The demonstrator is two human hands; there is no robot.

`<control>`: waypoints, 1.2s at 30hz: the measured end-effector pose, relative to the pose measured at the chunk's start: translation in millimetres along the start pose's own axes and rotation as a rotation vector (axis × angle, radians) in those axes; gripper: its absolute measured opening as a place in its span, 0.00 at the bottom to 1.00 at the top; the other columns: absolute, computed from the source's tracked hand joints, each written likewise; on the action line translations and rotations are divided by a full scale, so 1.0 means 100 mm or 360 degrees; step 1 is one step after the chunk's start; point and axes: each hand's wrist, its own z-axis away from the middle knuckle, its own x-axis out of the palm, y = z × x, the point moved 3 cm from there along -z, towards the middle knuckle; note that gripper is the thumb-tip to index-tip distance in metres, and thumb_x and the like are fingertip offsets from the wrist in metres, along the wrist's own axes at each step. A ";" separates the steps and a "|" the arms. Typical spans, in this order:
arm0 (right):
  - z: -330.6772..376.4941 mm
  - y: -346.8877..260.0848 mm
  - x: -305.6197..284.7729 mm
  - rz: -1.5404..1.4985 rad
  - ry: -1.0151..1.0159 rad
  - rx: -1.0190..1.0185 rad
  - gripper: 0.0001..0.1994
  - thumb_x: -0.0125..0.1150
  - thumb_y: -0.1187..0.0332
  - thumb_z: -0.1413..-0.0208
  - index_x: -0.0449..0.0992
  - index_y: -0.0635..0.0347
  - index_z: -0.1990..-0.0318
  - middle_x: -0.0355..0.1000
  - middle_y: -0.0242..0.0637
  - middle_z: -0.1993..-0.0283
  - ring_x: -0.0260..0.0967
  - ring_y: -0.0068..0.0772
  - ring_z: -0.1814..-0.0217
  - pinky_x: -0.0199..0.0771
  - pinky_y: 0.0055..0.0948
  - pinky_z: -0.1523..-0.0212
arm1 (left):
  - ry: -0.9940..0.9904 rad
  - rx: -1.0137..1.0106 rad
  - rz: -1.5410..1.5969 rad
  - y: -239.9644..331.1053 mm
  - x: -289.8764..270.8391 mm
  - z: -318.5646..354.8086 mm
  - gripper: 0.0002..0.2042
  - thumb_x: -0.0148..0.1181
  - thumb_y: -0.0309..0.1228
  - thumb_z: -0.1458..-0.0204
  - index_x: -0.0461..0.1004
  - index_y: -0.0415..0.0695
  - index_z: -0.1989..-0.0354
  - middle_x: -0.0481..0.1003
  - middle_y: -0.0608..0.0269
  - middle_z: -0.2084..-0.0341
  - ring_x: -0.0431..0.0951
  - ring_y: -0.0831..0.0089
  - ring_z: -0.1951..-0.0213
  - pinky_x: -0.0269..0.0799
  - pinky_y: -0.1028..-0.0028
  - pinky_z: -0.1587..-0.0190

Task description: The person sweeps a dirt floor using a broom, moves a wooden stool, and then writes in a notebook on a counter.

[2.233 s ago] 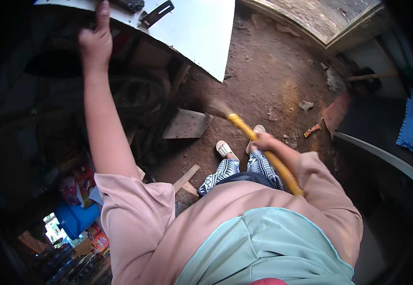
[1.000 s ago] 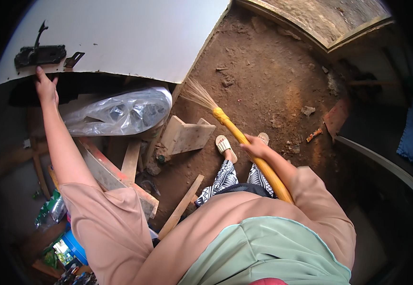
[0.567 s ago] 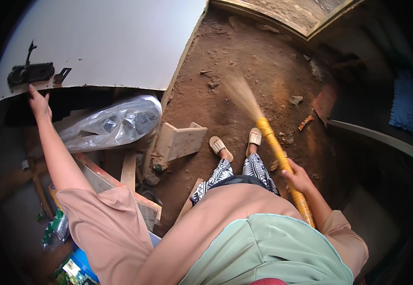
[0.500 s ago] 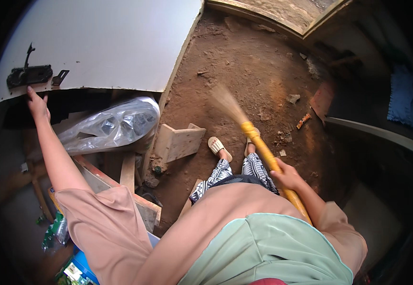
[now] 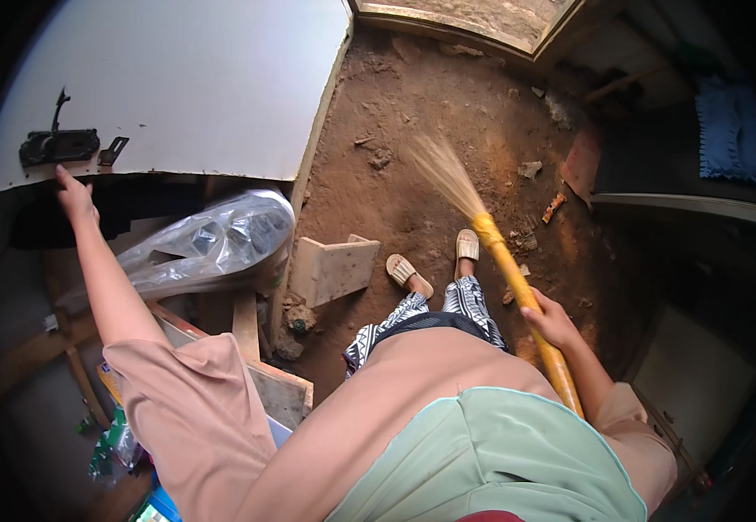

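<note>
A broom (image 5: 510, 265) with a yellow-wrapped handle and pale bristles (image 5: 449, 177) slants across in front of me. My right hand (image 5: 551, 321) is closed round its handle, and the handle's lower end runs back beside my torso. The bristles fan out over the brown dirt floor beyond my feet. At far left, my left hand (image 5: 76, 196) grips the lower edge of a white door (image 5: 212, 87), just below a black metal latch (image 5: 60, 146). Some of its fingers are hidden by the edge.
Clear plastic sheeting (image 5: 225, 230) lies on a shelf under the door. A wooden block (image 5: 334, 268) stands left of my sandals (image 5: 410, 271). An orange wrapper (image 5: 554, 208) and stones litter the dirt floor (image 5: 395, 157). A blue cloth (image 5: 737, 139) hangs at right; a wooden doorsill (image 5: 447, 33) crosses the far end.
The broom and my right hand have moved to the right, and the bristles are less blurred. My left hand stays at the door's edge. The whole view has shifted slightly.
</note>
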 end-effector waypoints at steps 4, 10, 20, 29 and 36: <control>-1.21 -0.29 0.74 0.0401 -0.0156 -0.0488 0.25 0.54 0.57 0.53 0.64 0.55 0.47 0.70 0.39 0.64 0.67 0.30 0.60 0.64 0.30 0.56 | -0.0019 0.0005 0.0033 -0.04 0.02 -0.08 0.35 0.43 0.54 0.49 0.55 0.32 0.46 0.59 0.50 0.47 0.62 0.61 0.47 0.65 0.59 0.49; -2.76 -0.48 1.00 0.0298 -0.0069 -0.0328 0.19 0.56 0.57 0.53 0.70 0.58 0.56 0.70 0.35 0.70 0.69 0.27 0.72 0.69 0.29 0.68 | -0.0134 0.0067 0.0047 0.21 0.16 0.03 0.34 0.43 0.54 0.48 0.53 0.35 0.45 0.58 0.51 0.47 0.61 0.61 0.46 0.64 0.57 0.49; -0.75 -0.49 0.25 -0.0253 0.0086 -0.0144 0.20 0.50 0.66 0.47 0.61 0.51 0.46 0.59 0.32 0.81 0.62 0.24 0.87 0.65 0.25 0.88 | -0.0068 -0.0029 0.0106 -0.10 0.03 -0.14 0.32 0.42 0.54 0.48 0.53 0.38 0.43 0.58 0.54 0.46 0.60 0.63 0.45 0.61 0.59 0.47; -2.96 -1.60 0.63 0.0797 -0.0021 -0.0362 0.23 0.56 0.56 0.56 0.69 0.58 0.53 0.70 0.49 0.59 0.67 0.41 0.54 0.64 0.34 0.52 | -0.0044 -0.0006 0.0059 0.05 0.06 -0.12 0.31 0.40 0.51 0.46 0.49 0.41 0.40 0.52 0.56 0.42 0.56 0.63 0.43 0.65 0.61 0.48; -1.93 -1.90 -0.33 -0.0067 -0.0121 -0.0176 0.19 0.51 0.66 0.49 0.64 0.56 0.49 0.67 0.36 0.74 0.65 0.24 0.85 0.67 0.25 0.82 | 0.0182 -0.0110 -0.0014 -0.11 -0.04 0.02 0.33 0.37 0.53 0.46 0.45 0.41 0.39 0.49 0.55 0.41 0.54 0.62 0.41 0.64 0.60 0.47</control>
